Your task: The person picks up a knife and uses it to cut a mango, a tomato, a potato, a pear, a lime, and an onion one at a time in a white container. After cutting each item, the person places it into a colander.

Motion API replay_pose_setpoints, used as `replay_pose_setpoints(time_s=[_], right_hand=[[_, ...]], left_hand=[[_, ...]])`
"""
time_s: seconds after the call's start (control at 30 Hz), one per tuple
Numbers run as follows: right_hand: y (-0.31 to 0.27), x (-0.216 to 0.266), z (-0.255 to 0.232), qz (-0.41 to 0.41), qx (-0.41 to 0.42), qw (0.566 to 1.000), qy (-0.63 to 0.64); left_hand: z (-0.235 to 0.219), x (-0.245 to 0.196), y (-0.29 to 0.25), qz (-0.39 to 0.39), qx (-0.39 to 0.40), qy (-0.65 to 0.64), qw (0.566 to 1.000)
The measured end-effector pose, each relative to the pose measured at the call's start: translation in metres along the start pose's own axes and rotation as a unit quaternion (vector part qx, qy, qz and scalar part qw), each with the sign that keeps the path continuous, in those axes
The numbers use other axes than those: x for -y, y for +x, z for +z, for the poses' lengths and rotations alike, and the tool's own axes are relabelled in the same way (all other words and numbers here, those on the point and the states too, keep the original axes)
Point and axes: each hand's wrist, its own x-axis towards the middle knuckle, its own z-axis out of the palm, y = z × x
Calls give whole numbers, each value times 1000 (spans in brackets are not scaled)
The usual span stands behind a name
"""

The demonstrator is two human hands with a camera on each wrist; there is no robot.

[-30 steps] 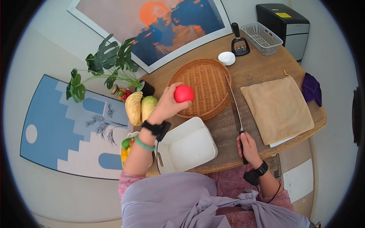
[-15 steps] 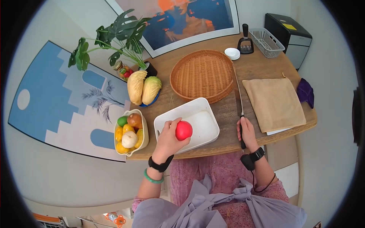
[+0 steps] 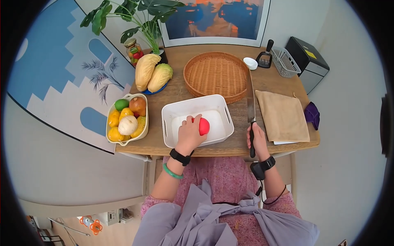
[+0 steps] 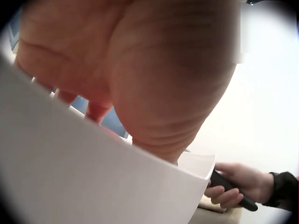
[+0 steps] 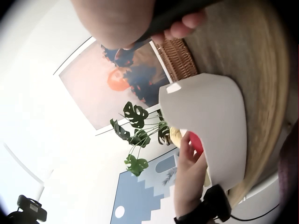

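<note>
A smooth, round red ball (image 3: 204,126) is held in my left hand (image 3: 191,134), thumb and fingers curled around it. Both are inside the white rectangular bin (image 3: 223,133), low over its floor. In the left wrist view the bin's wall (image 4: 93,163) hides the fingertips and most of the ball. My right hand (image 3: 258,141) grips the black handle of a long knife (image 3: 251,100) at the table's front edge. The blade points away from me, between the round wicker tray (image 3: 215,76) and a tan cloth bag (image 3: 283,117).
Left of the bin stands a cream basket (image 3: 146,123) of fruit and vegetables. Behind it, two cabbages (image 3: 159,78) lie on a blue plate. A potted plant (image 3: 152,35), white dishes (image 3: 250,63), a black-handled tool (image 3: 265,57) and a grey basket (image 3: 286,61) line the back.
My left hand has come down with the red ball, from above the wicker tray's near left side into the white bin. My right hand keeps its grip on the knife. The head view has shifted.
</note>
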Motion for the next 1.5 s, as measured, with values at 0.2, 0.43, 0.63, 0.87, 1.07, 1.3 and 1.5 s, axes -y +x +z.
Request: replay_pose_setpoints(time_s=[0.2, 0.43, 0.63, 0.87, 1.07, 1.3, 1.5], right_hand=[[-39, 43, 41, 4, 76, 997, -12], [-43, 24, 77, 2, 136, 986, -96], [-45, 18, 85, 19, 130, 980, -149], [-47, 6, 83, 38, 130, 980, -147], [-48, 5, 85, 44, 110, 982, -145], [-45, 2, 85, 42, 104, 982, -149], [-45, -4, 86, 42, 115, 984, -132]], left_hand=[[7, 5, -10, -12, -12, -45, 999], [15, 13, -15, 3, -65, -154, 986], [13, 8, -16, -7, -83, -173, 981], [16, 9, -16, -1, -134, -183, 974], [9, 7, -15, -17, -117, -218, 969], [12, 7, -13, -30, -135, -227, 964], [11, 6, -13, -42, -141, -222, 964]])
